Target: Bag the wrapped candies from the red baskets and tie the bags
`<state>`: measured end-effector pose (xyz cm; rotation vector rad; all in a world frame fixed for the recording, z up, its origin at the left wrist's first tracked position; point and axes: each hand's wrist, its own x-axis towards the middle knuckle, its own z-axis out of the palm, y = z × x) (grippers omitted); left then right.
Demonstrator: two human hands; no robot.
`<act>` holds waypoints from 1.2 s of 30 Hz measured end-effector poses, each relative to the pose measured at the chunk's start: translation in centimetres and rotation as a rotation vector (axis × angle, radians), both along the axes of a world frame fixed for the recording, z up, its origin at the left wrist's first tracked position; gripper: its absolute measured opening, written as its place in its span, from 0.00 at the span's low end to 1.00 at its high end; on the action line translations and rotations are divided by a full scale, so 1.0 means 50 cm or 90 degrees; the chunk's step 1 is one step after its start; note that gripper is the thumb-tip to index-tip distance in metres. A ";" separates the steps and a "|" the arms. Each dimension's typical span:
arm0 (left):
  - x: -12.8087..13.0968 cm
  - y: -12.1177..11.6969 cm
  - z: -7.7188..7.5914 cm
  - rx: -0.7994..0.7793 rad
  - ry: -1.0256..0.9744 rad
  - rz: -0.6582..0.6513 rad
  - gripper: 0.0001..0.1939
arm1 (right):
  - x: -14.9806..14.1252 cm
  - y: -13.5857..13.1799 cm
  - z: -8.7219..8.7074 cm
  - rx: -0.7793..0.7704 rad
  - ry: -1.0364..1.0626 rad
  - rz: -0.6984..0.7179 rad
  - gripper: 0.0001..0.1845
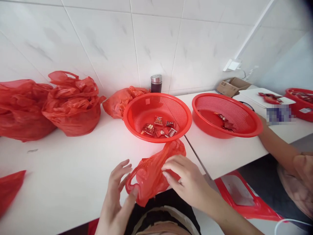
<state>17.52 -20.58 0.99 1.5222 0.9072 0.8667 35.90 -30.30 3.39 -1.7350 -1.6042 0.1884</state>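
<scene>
Red plastic bag (153, 174) at 6 o'clock in view, over near table edge. Left hand (119, 195): fingers wide, thumb at handle loop. Right hand (187, 179): thumb and forefinger narrow, pinching bag's side. Perforated basket (133, 112) with wrapped snacks (158, 120) at bag's 12 o'clock; second basket (210, 127), 2 o'clock.

On the table (61, 163) we see a basket (133, 109) at the centre of the frame, with packets (158, 120) in it and a handled bag (151, 169) before it. Behind it stands a flask (156, 84); a bag (114, 105) lies left of the flask, and two more bags (70, 109) sit at the left. To our right come a second basket (207, 128), a box (226, 87) behind it, and a third basket (299, 109) at the right edge.
</scene>
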 end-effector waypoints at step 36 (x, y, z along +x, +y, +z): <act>-0.032 0.108 -0.071 0.124 0.356 -0.060 0.32 | 0.100 0.040 -0.058 -0.505 -0.219 0.004 0.52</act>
